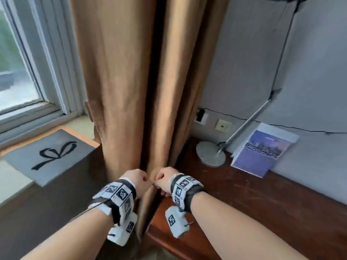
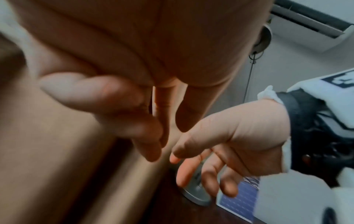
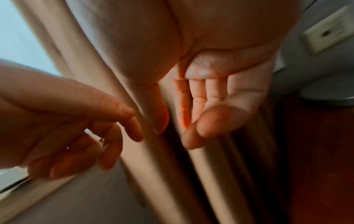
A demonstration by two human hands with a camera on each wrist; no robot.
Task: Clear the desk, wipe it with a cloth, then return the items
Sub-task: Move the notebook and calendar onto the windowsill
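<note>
Tabletop (image 1: 262, 199) of dark wood lies to my right, carrying a lamp base (image 1: 210, 153) and a purple booklet (image 1: 262, 152) at its far edge. My left hand (image 1: 138, 180) and right hand (image 1: 165, 180) meet before the tan curtain (image 1: 122, 81), fingers loose, each grip holding nothing.
</note>
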